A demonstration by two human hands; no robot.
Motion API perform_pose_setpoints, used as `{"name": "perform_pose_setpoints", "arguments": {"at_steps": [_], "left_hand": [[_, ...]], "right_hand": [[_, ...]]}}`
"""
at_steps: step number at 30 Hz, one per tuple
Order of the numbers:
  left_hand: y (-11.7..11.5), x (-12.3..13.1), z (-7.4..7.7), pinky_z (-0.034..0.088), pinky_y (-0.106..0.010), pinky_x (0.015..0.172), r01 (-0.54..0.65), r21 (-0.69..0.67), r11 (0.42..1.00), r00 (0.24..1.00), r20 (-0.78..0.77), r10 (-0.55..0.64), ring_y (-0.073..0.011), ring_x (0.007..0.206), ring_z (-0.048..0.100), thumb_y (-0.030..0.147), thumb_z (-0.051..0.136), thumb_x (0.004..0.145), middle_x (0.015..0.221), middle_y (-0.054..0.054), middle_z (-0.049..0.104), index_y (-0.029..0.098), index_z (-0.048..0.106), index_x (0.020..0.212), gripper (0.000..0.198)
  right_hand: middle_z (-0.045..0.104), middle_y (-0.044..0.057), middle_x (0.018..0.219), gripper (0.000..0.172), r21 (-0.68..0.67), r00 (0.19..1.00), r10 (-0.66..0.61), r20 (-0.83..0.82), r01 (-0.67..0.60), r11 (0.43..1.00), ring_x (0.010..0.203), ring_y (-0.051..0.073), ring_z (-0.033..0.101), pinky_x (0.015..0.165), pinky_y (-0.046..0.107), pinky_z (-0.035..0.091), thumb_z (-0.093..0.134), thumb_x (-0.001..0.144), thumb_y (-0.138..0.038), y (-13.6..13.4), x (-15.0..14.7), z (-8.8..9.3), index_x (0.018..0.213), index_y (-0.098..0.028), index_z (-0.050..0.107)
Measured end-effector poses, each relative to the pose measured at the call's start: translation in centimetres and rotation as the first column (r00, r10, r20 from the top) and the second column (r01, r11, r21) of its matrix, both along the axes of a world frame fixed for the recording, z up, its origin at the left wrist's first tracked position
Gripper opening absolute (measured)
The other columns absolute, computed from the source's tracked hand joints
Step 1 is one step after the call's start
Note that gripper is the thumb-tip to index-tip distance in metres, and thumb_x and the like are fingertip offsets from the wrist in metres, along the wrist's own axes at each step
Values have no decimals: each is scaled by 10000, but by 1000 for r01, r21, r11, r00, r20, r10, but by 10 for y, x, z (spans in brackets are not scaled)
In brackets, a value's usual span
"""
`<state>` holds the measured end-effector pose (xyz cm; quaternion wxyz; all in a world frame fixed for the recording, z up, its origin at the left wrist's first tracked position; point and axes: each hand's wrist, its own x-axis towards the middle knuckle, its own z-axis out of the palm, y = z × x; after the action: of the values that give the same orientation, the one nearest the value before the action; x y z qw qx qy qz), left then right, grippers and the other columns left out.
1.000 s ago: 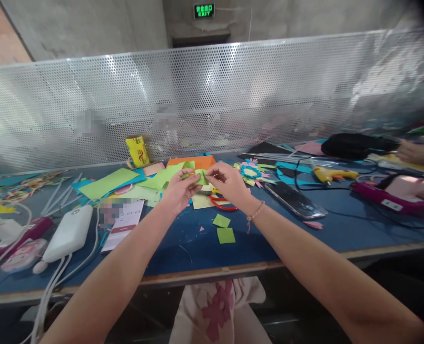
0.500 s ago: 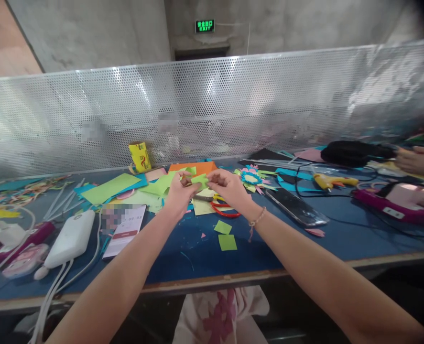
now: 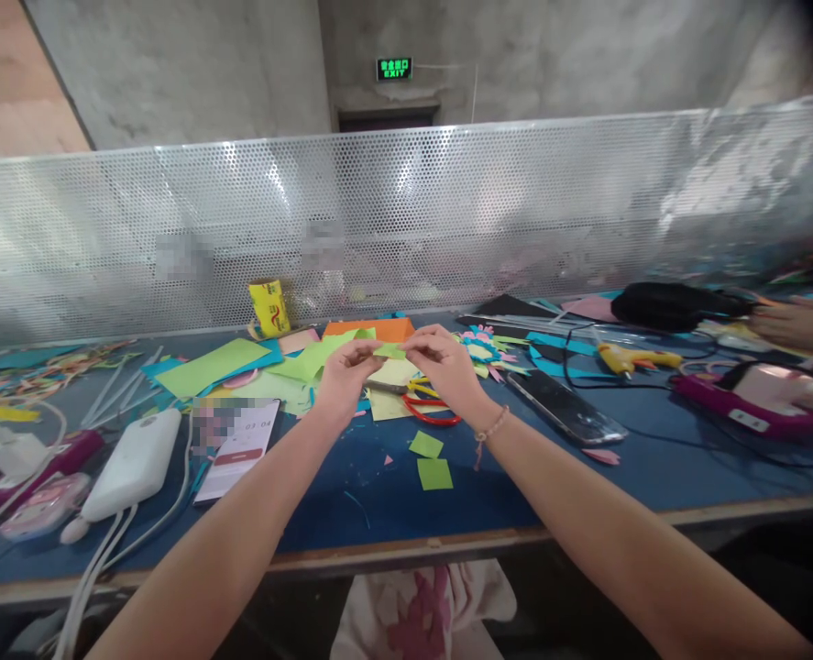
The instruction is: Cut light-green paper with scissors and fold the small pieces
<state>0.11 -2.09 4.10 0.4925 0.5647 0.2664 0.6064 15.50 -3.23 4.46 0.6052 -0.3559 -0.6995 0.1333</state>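
A small piece of green paper [image 3: 390, 351] is pinched between my two hands above the table. My left hand [image 3: 346, 376] grips its left side and my right hand [image 3: 443, 365] its right side, both with closed fingertips. Below them lie red-handled scissors [image 3: 434, 412], partly covered by my right hand, on a pale yellow sheet [image 3: 387, 405]. Two small green paper squares, a tilted one [image 3: 426, 445] and a straighter one [image 3: 435, 474], rest nearer the table's front edge. A blue and pink paper flower [image 3: 481, 344] lies just right of my right hand.
On the left are a lit phone [image 3: 241, 454], a white power bank [image 3: 135, 463] with cables and green sheets [image 3: 214, 367]. To the right lie a dark phone [image 3: 564, 406], a yellow glue gun [image 3: 636, 357] and a purple power strip [image 3: 746, 403]. Another person's hand [image 3: 797, 323] is at far right.
The green paper between my fingers now shows as a thinner strip, tilted flatter. My hands stay in nearly the same place; the whole view has shifted slightly.
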Motion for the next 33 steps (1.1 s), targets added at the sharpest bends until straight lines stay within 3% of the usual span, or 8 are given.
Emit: {"name": "perform_pose_setpoints", "arguments": {"at_steps": [4,9,14,20,28,33], "left_hand": [[0,-3,2,457,-280,675,-94,55,994,987,-125,100,-124,691,582,221,644,624,735,-20,648,174,650,788,171],[2,-4,0,479,-284,692,-179,134,975,971,-135,197,-131,731,590,198,639,627,814,-31,651,183,650,827,200],[1,-6,-1,480,-254,656,-278,339,899,924,-163,347,-137,815,574,212,620,661,894,-44,604,204,664,736,87],[-5,-6,2,480,-305,768,-232,363,902,938,-164,307,-141,845,595,191,599,689,893,-43,644,201,652,765,93],[-8,-6,2,490,-324,746,-231,447,864,920,-188,343,-149,815,605,168,588,693,863,-37,657,201,636,729,69],[-9,-6,2,483,-321,756,-235,472,850,912,-196,361,-151,831,609,148,549,721,857,-30,668,206,642,746,113]], "right_hand": [[549,24,816,124,-23,999,33,-7,-33,999,736,141,543,609,296,461,568,714,-145,-1,-2,0,741,-234,650],[571,15,826,119,-33,996,57,-64,-60,998,680,118,546,610,282,453,544,706,-133,2,-2,-2,734,-218,622],[567,-7,720,104,-93,994,62,-90,-70,993,623,103,522,576,260,432,552,681,-134,2,-3,-4,739,-207,597],[594,1,761,70,-80,993,85,-81,-91,993,651,106,540,589,264,441,573,686,-173,-1,-4,-3,733,-208,610],[618,9,788,207,66,999,44,9,-45,997,748,135,575,659,298,461,515,699,-65,-9,-5,5,718,-231,636],[601,10,801,243,90,998,53,34,-56,994,780,140,567,677,302,456,489,717,-50,-8,-4,4,768,-238,635]]}}
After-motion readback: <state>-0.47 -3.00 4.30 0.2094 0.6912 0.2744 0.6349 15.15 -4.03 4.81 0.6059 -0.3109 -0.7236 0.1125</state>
